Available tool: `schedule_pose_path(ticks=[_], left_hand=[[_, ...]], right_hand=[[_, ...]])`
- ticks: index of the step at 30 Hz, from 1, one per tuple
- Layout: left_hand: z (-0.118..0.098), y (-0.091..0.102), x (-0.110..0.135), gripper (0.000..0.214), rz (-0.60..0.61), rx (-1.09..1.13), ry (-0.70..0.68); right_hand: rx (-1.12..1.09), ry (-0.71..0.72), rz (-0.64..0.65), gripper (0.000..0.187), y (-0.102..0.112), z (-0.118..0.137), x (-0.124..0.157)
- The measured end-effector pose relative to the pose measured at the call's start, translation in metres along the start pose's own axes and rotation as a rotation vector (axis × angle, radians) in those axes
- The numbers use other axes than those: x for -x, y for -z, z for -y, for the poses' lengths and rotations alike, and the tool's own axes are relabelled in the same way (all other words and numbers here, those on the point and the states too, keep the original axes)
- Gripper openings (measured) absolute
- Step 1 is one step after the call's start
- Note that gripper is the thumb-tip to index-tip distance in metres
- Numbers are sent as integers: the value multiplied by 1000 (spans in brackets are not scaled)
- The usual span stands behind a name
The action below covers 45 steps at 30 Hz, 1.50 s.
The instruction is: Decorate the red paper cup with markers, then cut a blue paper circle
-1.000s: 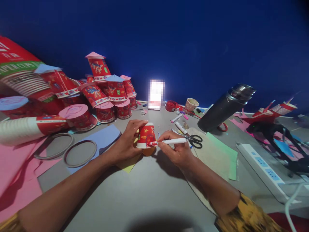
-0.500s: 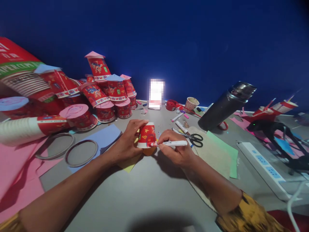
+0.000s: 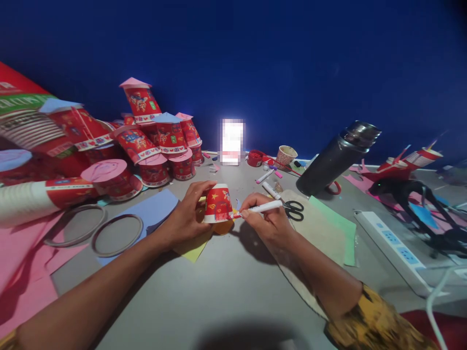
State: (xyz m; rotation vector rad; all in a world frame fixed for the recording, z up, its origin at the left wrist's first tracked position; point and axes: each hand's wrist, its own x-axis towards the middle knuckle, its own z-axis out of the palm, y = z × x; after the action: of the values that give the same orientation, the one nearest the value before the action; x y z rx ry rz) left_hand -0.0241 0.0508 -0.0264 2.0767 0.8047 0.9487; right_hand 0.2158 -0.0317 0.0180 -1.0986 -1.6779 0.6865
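Observation:
My left hand point(image 3: 190, 210) grips a red paper cup point(image 3: 218, 201) with gold stars, turned upside down with its white rim at the bottom. The thumb presses near the rim and the fingers reach over the base. A white marker point(image 3: 268, 207) with a red tip is pinched in my right hand point(image 3: 265, 218). Its tip is at the cup's lower right side, close to the rim; whether it touches I cannot tell. Yellow paper point(image 3: 194, 247) and an orange piece point(image 3: 223, 227) lie under and behind the cup.
Decorated red cups point(image 3: 170, 136) with paper tops are stacked at left, near tape rings point(image 3: 116, 235) and blue paper point(image 3: 160, 206). Scissors point(image 3: 294, 210), markers point(image 3: 263, 177), a dark flask point(image 3: 337, 158), green paper point(image 3: 337, 228) and a power strip point(image 3: 392, 253) lie to the right.
The cup looks slightly turned in my left hand. The marker now tilts upward more at its back end, its tip at the cup's right edge. The whole view has shifted a little.

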Motion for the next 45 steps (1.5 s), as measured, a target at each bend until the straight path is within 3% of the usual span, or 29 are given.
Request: schedule_pose_path(ticks=[15, 19, 24, 28, 32, 36, 39, 45], left_hand=[[-9, 2, -1, 80, -19, -31, 9], [-11, 3, -1, 77, -26, -103, -21], [-9, 2, -1, 79, -18, -157, -89], [-8, 2, 0, 79, -15, -190, -121], [-9, 2, 0, 79, 1, -211, -118], [-10, 3, 0, 79, 9, -211, -106], [-9, 3, -1, 79, -4, -187, -91], [-4, 1, -1, 82, 12, 49, 49]], right_hand=[[-65, -75, -25, 14, -5, -5, 2], [-8, 12, -54, 9, -5, -4, 1], [2, 39, 1, 12, -5, -1, 0], [53, 117, -52, 10, -5, -2, -1], [56, 90, 11, 13, -6, -3, 0], [80, 151, -52, 12, -6, -4, 1], [52, 87, -7, 13, -6, -3, 1], [-96, -37, -198, 14, -2, -9, -2]])
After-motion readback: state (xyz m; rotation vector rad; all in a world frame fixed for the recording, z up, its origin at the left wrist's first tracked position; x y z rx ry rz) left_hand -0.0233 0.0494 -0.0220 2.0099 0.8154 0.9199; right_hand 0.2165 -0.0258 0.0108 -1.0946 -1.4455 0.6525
